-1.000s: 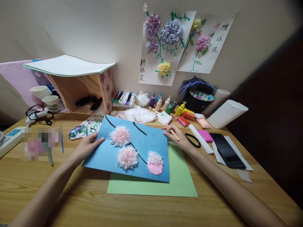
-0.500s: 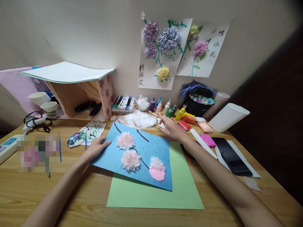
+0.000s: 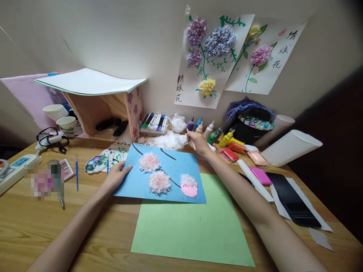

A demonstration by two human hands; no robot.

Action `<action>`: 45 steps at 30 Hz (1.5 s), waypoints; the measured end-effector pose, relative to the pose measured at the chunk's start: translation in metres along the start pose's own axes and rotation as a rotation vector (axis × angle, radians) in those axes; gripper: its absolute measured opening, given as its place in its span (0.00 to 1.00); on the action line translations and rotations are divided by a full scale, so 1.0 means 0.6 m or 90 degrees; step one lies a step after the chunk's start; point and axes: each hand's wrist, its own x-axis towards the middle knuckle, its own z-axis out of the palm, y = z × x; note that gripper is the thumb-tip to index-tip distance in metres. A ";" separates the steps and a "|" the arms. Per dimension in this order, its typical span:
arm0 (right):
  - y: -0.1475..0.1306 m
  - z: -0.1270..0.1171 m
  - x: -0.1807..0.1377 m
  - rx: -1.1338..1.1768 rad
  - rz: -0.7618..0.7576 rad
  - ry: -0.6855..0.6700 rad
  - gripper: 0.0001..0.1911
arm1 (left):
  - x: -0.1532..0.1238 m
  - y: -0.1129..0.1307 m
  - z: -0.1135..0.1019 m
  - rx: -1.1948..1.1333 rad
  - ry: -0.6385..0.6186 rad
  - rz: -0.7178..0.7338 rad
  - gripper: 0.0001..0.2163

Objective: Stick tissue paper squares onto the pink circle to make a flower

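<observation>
Gripping the left edge of a blue sheet (image 3: 176, 172), thumb on top: left hand (image 3: 117, 176); reaching across the sheet's far right corner, fingers bent, beside white tissue (image 3: 170, 140) and paint bottles (image 3: 209, 130): right hand (image 3: 199, 143); whether these fingers grasp anything, cannot tell. Blue sheet: centre of the scene, overlapping the far part of a green sheet (image 3: 193, 226) on the wooden table (image 3: 99, 234); bears two full pale pink flowers (image 3: 159, 183), dark stem lines, and, near right, a pink patch (image 3: 189, 190) with white frills along its far side. Far left of the tissue: markers (image 3: 154, 124); right: magenta packet (image 3: 261, 176).
</observation>
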 end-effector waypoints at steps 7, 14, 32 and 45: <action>-0.025 -0.015 -0.023 0.034 -0.024 0.031 0.06 | 0.008 -0.007 -0.006 0.117 0.050 0.049 0.25; -0.038 -0.008 -0.072 0.155 -0.064 -0.104 0.08 | 0.023 -0.028 -0.027 0.308 0.160 0.084 0.29; -0.027 0.007 -0.098 0.137 0.003 -0.008 0.07 | -0.033 0.014 0.019 0.372 0.362 0.449 0.12; -0.089 -0.046 -0.139 0.538 0.198 -0.006 0.15 | -0.107 0.058 0.140 0.293 0.049 0.531 0.13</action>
